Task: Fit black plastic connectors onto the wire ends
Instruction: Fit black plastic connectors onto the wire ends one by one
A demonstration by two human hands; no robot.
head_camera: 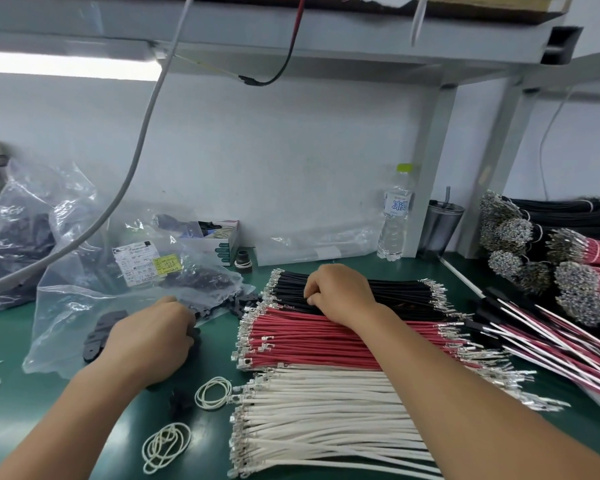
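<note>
Black plastic connectors [219,299] spilling from clear bag [84,306] onto tabletop [32,403]; left hand [153,337] curled, probably pinching one. Right hand [336,292] pinching black wires [406,296] from stack. Risk: dragging neighbours, tangling terminals. Small box [227,242] behind, contents unclear.

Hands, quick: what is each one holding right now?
Left hand: curled on black connectors.
Right hand: fingers pinching black wires.

The left hand [153,336] hides whichever black connectors [219,308] its fingers touch.
</note>
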